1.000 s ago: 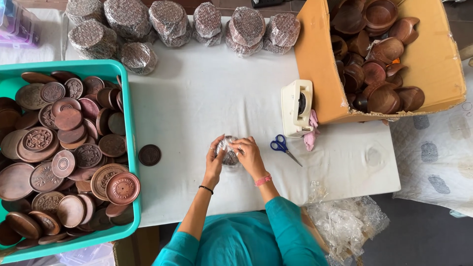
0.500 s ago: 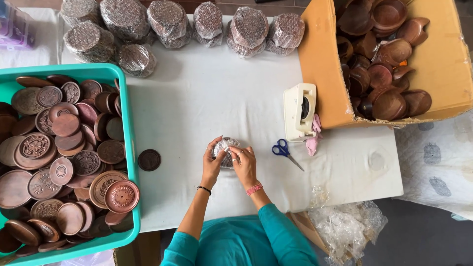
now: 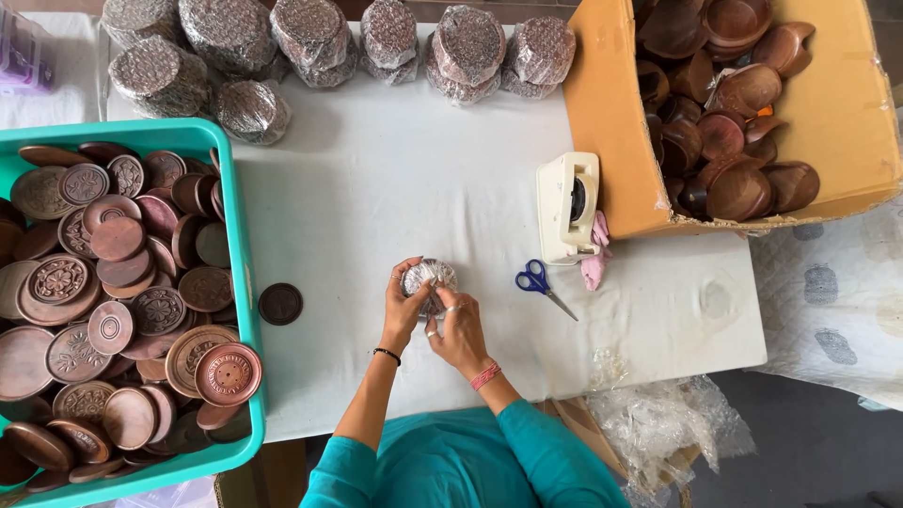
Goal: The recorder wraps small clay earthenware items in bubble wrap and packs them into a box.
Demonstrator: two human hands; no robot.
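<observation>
While both hands were close together over the white table, they held a small round bundle wrapped in clear bubble wrap. The left hand gripped the bundle from its left side, with the fingers curled up around it. The right hand touched the bundle from below and from the right, and its fingers pinched the wrap. The bundle sat near the front middle of the table, just above the cloth or on it; I could not tell which. A black band was on the left wrist and a pink band was on the right wrist. One dark round lid lay alone on the table, left of the hands and just beside a teal tub. The tub was full of brown carved wooden discs. Blue scissors lay near the hands on the right. A cream tape holder stood behind the scissors, and a pink rag lay beside it. A cardboard box full of brown wooden bowls stood at the right. Many wrapped stacks sat in a row along the far edge of the table. Loose bubble wrap hung near the front right corner.
</observation>
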